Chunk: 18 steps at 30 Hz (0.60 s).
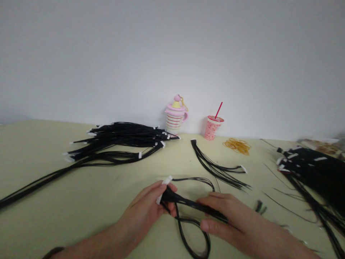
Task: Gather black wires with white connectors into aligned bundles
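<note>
A black cable point(169, 195) stretches above the pale surface point(107, 194), its white connector point(167, 180) pinched in the left hand point(148, 205), its wires point(188, 202) held in the loosely curled right hand point(234, 216), forearms angled inward. The step looks like straightening the wires; the next move would call for a steady left pinch.

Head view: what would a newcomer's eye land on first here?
Probably the jug and the cup, pink accents against the pale wall at the back. Next, the black wires in front: the left hand grips their white end, and they run into the right hand. Dark piles lie at left and right.
</note>
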### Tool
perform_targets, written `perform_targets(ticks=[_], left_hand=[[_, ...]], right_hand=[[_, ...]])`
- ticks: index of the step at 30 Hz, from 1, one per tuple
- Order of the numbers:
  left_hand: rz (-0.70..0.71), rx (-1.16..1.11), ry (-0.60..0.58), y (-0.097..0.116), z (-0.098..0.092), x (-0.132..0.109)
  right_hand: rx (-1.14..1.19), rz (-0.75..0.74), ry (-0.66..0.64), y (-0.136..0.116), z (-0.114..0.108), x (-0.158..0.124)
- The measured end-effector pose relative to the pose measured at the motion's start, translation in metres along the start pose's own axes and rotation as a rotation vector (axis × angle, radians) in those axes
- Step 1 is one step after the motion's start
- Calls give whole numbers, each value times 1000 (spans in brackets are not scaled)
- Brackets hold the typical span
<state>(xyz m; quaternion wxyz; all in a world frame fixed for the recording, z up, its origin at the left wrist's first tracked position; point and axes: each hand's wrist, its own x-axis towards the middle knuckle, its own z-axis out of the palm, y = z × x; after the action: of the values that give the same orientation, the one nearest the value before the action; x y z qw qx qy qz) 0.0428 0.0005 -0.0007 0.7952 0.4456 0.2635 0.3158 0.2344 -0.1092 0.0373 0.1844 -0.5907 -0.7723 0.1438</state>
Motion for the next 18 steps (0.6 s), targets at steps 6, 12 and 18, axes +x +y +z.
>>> perform_targets(ticks=[6, 12, 18], left_hand=[[20, 47, -129, -7, 2, -5], [22, 84, -139, -8, -1, -8], [28, 170, -53, -4, 3, -10]], right_hand=[[289, 112, 106, -19, 20, 32], [668, 165, 189, -24, 35, 48], [135, -218, 372, -20, 36, 29]])
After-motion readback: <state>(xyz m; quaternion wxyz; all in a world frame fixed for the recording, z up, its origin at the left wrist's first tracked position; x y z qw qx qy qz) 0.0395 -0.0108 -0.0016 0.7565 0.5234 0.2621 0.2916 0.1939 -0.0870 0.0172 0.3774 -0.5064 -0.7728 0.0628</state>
